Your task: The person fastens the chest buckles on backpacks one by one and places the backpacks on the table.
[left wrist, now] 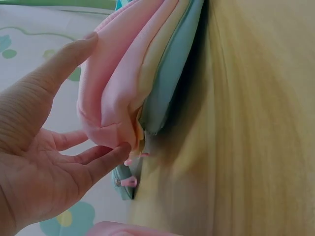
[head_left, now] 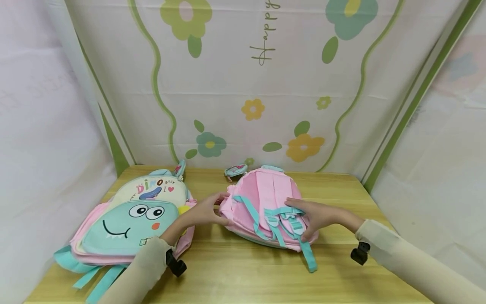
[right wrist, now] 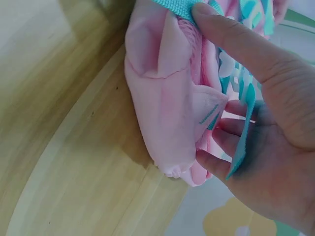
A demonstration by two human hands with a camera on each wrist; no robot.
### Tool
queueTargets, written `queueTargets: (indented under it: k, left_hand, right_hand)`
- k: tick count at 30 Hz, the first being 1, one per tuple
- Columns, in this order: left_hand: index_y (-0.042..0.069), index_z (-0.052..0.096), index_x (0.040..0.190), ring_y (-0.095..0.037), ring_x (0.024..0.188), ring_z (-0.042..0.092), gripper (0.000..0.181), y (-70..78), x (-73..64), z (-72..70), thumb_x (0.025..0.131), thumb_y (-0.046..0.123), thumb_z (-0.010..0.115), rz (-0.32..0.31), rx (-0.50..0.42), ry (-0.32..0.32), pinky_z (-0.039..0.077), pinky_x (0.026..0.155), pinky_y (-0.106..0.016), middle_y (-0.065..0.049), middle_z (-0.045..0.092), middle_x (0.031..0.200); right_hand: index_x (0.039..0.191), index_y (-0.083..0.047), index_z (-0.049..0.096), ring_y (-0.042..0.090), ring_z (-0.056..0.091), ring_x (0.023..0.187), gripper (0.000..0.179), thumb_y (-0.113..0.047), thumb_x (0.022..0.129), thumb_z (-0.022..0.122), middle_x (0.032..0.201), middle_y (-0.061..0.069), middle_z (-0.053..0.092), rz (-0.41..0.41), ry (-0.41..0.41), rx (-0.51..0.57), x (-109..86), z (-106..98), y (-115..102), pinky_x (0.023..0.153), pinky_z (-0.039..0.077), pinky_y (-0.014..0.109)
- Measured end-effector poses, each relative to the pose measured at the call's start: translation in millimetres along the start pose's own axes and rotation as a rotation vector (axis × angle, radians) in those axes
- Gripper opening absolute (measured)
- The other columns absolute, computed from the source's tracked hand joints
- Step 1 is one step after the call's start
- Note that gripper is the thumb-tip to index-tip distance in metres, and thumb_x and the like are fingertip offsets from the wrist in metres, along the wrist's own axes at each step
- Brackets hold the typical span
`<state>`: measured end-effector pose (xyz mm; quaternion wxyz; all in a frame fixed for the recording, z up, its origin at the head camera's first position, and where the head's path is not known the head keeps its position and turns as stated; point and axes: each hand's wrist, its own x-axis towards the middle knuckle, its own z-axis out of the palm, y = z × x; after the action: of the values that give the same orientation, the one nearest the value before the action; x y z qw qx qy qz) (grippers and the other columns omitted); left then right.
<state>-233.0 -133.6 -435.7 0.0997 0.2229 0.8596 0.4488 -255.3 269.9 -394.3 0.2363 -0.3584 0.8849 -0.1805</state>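
Observation:
A pink backpack (head_left: 248, 202) lies on the table with its straps facing up and its turquoise front underneath. My left hand (head_left: 206, 210) grips its left side; in the left wrist view, the thumb and fingers (left wrist: 106, 162) press on the pink side panel. At the right side, my right hand (head_left: 317, 214) holds the backpack, with its thumb (right wrist: 216, 19) at a turquoise strap edge and its fingers by the side pocket (right wrist: 165, 113). Turquoise straps (head_left: 309, 255) with buckles cross the back panel, and one strap end hangs onto the table.
A second backpack (head_left: 125, 223) with a dinosaur face lies face up at the left, its turquoise straps toward the front edge. A small turquoise pouch (head_left: 236, 170) sits behind the pink backpack. Floral cloth (head_left: 228, 76) rises behind the wooden table (head_left: 243, 278).

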Motion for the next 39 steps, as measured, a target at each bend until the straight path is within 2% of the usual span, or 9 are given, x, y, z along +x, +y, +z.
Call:
queueTargets:
  k: [6,14,26,32,39]
  left_hand:
    - [0.003,0.04,0.151,-0.034,0.134,0.052,0.092,-3.5,1.3,3.9,0.079,0.034,0.089,-0.02,-0.028,-0.044,0.051,0.106,-0.047,-0.018,0.053,0.145]
    - [-0.002,0.036,0.151,-0.037,0.131,0.052,0.088,-6.9,2.8,5.8,0.085,0.031,0.084,-0.028,-0.07,-0.102,0.052,0.105,-0.047,-0.022,0.051,0.143]
    - [0.002,0.039,0.146,-0.03,0.121,0.055,0.089,-5.0,4.0,5.3,0.08,0.032,0.089,-0.061,0.004,-0.112,0.051,0.103,-0.047,-0.016,0.055,0.136]
    - [0.0,0.037,0.147,-0.03,0.12,0.056,0.092,-6.6,1.9,7.9,0.079,0.031,0.09,-0.059,0.01,-0.121,0.052,0.101,-0.046,-0.016,0.055,0.134]
    - [0.0,0.038,0.147,-0.03,0.123,0.054,0.092,-7.4,2.4,7.5,0.078,0.032,0.09,-0.055,0.034,-0.118,0.049,0.105,-0.049,-0.017,0.054,0.137]
  right_hand:
    - [0.159,0.003,0.023,0.048,0.025,0.151,0.116,-0.03,0.073,0.093,0.167,0.026,0.019,-0.006,-0.032,0.006,1.0,-4.4,1.9,0.117,0.029,0.065]
    - [0.161,-0.001,0.022,0.043,0.022,0.153,0.116,-0.023,0.072,0.093,0.169,0.021,0.016,0.035,-0.057,0.049,2.1,-6.3,5.6,0.118,0.029,0.063]
    - [0.161,-0.001,0.022,0.042,0.023,0.153,0.117,-0.023,0.071,0.093,0.169,0.021,0.016,0.023,-0.034,0.05,3.7,-4.5,8.1,0.117,0.03,0.063]
    - [0.161,-0.003,0.021,0.042,0.022,0.153,0.117,-0.023,0.071,0.093,0.169,0.02,0.015,0.028,-0.038,0.085,4.5,-1.9,9.0,0.117,0.03,0.062]
    - [0.162,-0.004,0.022,0.041,0.023,0.153,0.117,-0.022,0.071,0.093,0.17,0.019,0.016,0.026,-0.033,0.091,7.3,1.7,13.3,0.116,0.031,0.061]
